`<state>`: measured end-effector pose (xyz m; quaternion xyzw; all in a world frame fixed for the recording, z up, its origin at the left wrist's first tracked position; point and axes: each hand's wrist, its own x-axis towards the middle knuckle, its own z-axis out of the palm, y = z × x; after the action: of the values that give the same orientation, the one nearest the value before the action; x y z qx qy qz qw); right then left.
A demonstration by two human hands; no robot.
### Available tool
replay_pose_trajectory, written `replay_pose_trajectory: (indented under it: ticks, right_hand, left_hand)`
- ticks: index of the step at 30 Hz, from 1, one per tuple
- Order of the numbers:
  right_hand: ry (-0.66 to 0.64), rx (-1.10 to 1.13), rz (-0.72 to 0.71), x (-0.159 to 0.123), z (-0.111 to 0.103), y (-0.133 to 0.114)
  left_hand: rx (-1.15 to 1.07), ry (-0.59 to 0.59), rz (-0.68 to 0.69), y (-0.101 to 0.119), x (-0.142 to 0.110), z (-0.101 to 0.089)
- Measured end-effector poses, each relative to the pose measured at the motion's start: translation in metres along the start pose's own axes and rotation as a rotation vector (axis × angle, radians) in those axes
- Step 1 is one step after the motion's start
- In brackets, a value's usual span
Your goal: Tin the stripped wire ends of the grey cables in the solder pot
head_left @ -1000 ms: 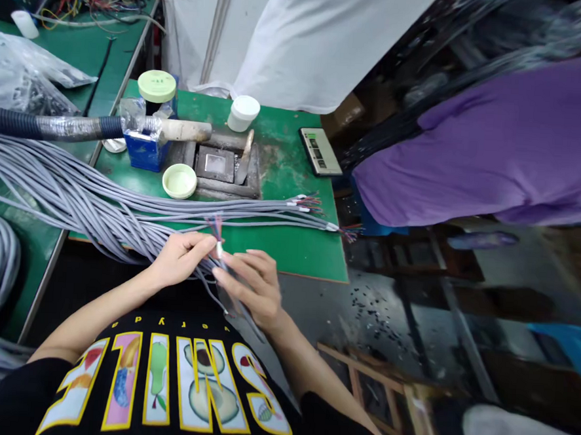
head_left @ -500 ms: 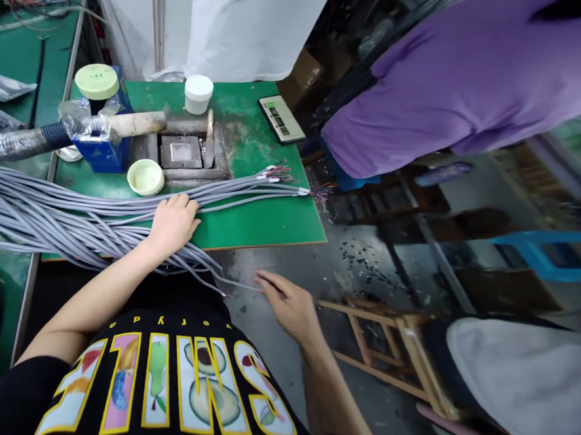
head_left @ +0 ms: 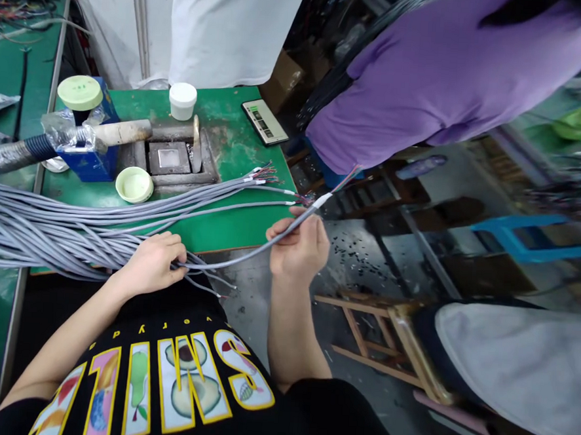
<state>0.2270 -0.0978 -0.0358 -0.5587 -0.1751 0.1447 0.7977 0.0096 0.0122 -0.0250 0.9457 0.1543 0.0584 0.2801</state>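
A thick bundle of grey cables [head_left: 48, 226] lies across the green bench [head_left: 231, 224], their stripped coloured ends near its right edge. My left hand [head_left: 152, 265] rests curled on the bundle at the bench's front edge, fingers around a few cables. My right hand [head_left: 299, 244] is closed on a single grey cable [head_left: 249, 253], holding it up just off the bench corner. That cable's stripped end [head_left: 339, 184] with coloured wires points up and right.
A solder pot [head_left: 168, 161], a blue box [head_left: 94, 159], a pale green lid [head_left: 134, 183], a white jar [head_left: 182, 100] and a small controller [head_left: 264, 121] stand on the bench. A person in purple [head_left: 441, 76] stands right. A wooden stool [head_left: 386, 341] is below.
My right hand rose from low over the floor and closed on one grey cable, lifting its end to the right. My left hand slid back along the bundle toward me.
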Motion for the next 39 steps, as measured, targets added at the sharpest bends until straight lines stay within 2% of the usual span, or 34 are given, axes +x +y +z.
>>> replay_pose_trajectory:
  ticks: [2,4,6,8,11,14,16,22,25,27,30,31,33,35,36,39]
  right_hand:
    - [-0.187,-0.165,-0.035,-0.013,0.002,-0.009]
    - [-0.446,-0.379,-0.058,-0.028,0.004,-0.016]
    - [-0.662,-0.554,-0.101,-0.042,0.006,-0.020]
    - [-0.766,-0.644,-0.143,-0.051,0.008,-0.022]
    - [-0.810,-0.711,-0.144,-0.056,0.010,-0.022]
    - [-0.842,-0.732,-0.137,-0.058,0.014,-0.020]
    - [-0.860,-0.733,-0.145,-0.060,0.016,-0.018]
    - [-0.900,-0.744,-0.197,-0.064,0.022,-0.019]
    - [-0.884,-0.701,-0.129,-0.063,0.023,-0.021]
    - [-0.898,-0.599,0.063,-0.058,0.026,-0.020]
    - [-1.005,-0.348,0.461,-0.047,0.034,-0.018]
    - [-1.036,-0.264,0.559,-0.043,0.038,-0.017]
    - [-1.067,-0.135,0.664,-0.038,0.046,-0.016]
    - [-1.072,-0.066,0.672,-0.036,0.054,-0.017]
    - [-1.068,-0.054,0.646,-0.037,0.058,-0.017]
    - [-0.992,-0.126,0.443,-0.042,0.067,-0.019]
  left_hand:
    - [-0.154,0.003,-0.018,0.000,0.002,0.000]
    - [-0.405,0.046,-0.064,0.001,0.004,0.000]
    - [-0.665,0.139,-0.158,0.003,0.005,0.001]
    - [-0.861,0.268,-0.268,0.005,0.007,0.003]
    - [-1.039,0.502,-0.349,0.008,0.009,0.006]
    - [-1.082,0.714,-0.350,0.012,0.009,0.006]
    - [-1.081,0.803,-0.345,0.015,0.009,0.005]
    - [-1.102,0.839,-0.305,0.017,0.013,0.002]
    - [-1.028,0.849,-0.269,0.017,0.015,0.002]
    - [-0.892,0.865,-0.226,0.018,0.014,0.003]
    - [-0.601,0.882,-0.069,0.019,0.009,0.005]
    - [-0.511,0.880,-0.003,0.019,0.007,0.006]
    - [-0.396,0.889,0.125,0.019,0.004,0.010]
    - [-0.400,0.926,0.198,0.019,0.003,0.015]
    - [-0.454,0.956,0.190,0.019,0.003,0.018]
    - [-0.797,1.034,0.002,0.020,0.006,0.023]
